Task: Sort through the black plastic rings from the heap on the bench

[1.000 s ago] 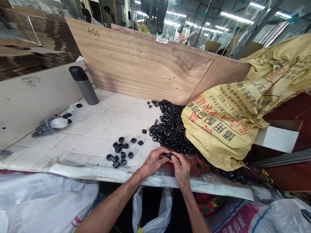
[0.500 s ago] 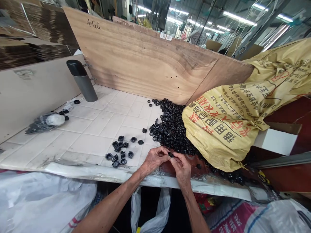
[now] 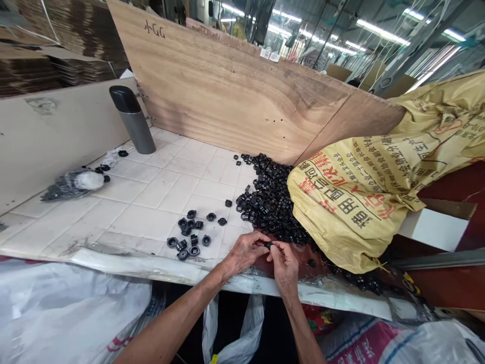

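Between the fingertips of both hands is a small black part (image 3: 268,245), partly covered by the fingers. My left hand (image 3: 245,253) pinches it from the left, and my right hand (image 3: 285,260) grips it from the right. Both hands are over the table's front edge. Just beyond them lies a large heap of black plastic parts (image 3: 265,197). Several loose black ring-shaped parts (image 3: 206,240) are scattered on the tiled surface left of my left hand.
A grey bottle with a black lid (image 3: 137,126) stands at the back left, near a plastic bag of dark pieces (image 3: 71,186). A wooden board (image 3: 227,86) closes off the back. A yellow printed sack (image 3: 341,202) lies at the right beside a white box (image 3: 435,230).
The view has shifted slightly. Both hands stay together at the black part, with the fingers a little differently placed around it.
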### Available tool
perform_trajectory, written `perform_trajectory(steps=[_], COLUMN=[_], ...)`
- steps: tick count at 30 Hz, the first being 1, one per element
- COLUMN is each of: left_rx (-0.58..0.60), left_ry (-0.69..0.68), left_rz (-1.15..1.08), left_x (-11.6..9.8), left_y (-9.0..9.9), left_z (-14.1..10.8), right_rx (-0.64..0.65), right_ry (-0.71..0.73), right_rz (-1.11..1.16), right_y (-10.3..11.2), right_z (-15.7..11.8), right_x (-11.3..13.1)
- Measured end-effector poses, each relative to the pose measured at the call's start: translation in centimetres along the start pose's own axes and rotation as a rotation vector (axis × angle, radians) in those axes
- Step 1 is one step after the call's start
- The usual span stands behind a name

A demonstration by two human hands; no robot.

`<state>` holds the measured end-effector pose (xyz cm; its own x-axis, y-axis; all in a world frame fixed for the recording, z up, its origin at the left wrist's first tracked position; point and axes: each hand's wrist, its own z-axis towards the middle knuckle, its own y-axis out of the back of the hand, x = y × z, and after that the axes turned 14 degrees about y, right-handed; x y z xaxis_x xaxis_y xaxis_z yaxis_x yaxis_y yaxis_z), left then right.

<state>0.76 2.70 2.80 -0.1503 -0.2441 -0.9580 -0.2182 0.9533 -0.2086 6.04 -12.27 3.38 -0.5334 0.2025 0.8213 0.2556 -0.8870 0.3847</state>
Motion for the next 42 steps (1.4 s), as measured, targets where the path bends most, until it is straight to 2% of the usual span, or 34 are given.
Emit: perform_trajectory(steps=[3, 7, 11, 16, 20, 24, 30, 33, 37, 42], left_rx=[0.001, 0.000, 0.001, -0.027, -0.021, -0.015, 0.004, 0.004, 0.005, -0.001], left_ry=[0.036, 0.090, 0.118, 0.057, 0.047, 0.043, 0.015, 0.022, 0.030, 0.038], left_rz=[-0.028, -0.161, -0.130, -0.046, -0.026, -0.017, -0.001, -0.015, -0.018, 0.007], left_x=[0.1, -0.5, -0.6, 0.2, 0.2, 0.0, -0.3, -0.2, 0.5, 0.5], left_y=[-0.1, 0.0, 0.2, 0.1, 0.0, 0.0, -0.1, -0.2, -0.3, -0.2], left_z=[0.1, 0.2, 0.3, 0.6, 0.6, 0.3, 0.0, 0.1, 0.5, 0.5], right_rx=[0.029, 0.037, 0.051, 0.091, 0.111, 0.097, 0.075, 0.038, -0.057, -0.053], right_ry=[0.042, 0.096, 0.090, 0.150, 0.112, 0.079, 0.120, 0.099, 0.067, 0.127], right_rz=[-0.096, -0.084, -0.160, -0.230, -0.170, -0.167, -0.266, -0.219, -0.040, 0.002], right_y=[0.0, 0.0, -0.2, -0.3, -0.1, 0.0, -0.1, -0.2, -0.1, -0.1], right_z=[0.0, -0.2, -0.3, -0.2, -0.1, 0.1, 0.4, 0.4, 0.2, 0.1], right_x=[0.1, 0.2, 0.1, 0.1, 0.2, 0.1, 0.0, 0.0, 0.0, 0.0])
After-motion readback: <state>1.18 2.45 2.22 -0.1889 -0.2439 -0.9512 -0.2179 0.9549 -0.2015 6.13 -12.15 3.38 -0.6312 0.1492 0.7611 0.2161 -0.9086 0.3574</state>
